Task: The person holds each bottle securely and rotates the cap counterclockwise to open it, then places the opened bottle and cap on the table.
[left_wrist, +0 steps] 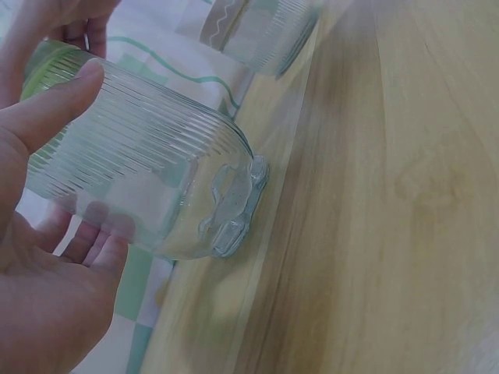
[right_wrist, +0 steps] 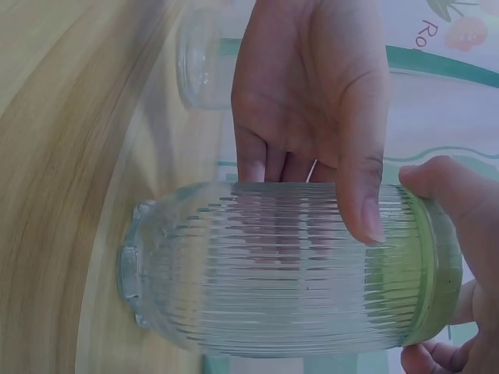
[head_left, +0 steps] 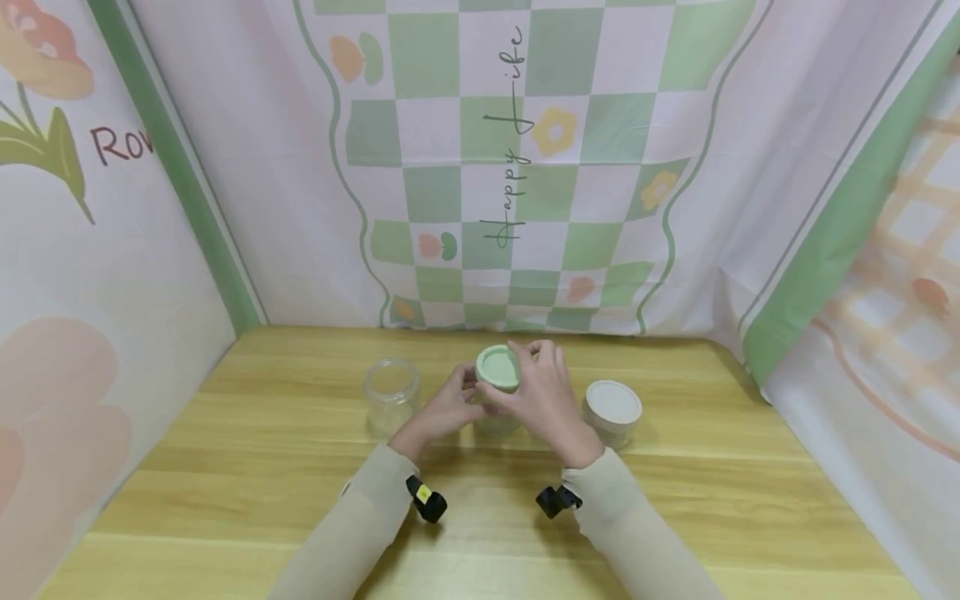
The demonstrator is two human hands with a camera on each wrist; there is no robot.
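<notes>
A ribbed clear glass jar (right_wrist: 273, 288) with small feet stands upright at the middle of the table, a pale green lid (head_left: 498, 369) on its mouth. My left hand (head_left: 452, 402) holds the jar's side, thumb on the near face and fingers behind, as the left wrist view shows. At the top, my right hand (head_left: 542, 390) grips the lid's edge between thumb and fingers. In the right wrist view the lid sits level across the jar's rim. Through the ribbed glass (left_wrist: 148, 148) no contents show.
An open clear glass jar (head_left: 392, 396) is on the left of the wooden table (head_left: 480, 533). To the right stands a jar with a white lid (head_left: 612, 403). A patterned cloth (head_left: 510, 167) hangs behind the table, with more cloth at both sides.
</notes>
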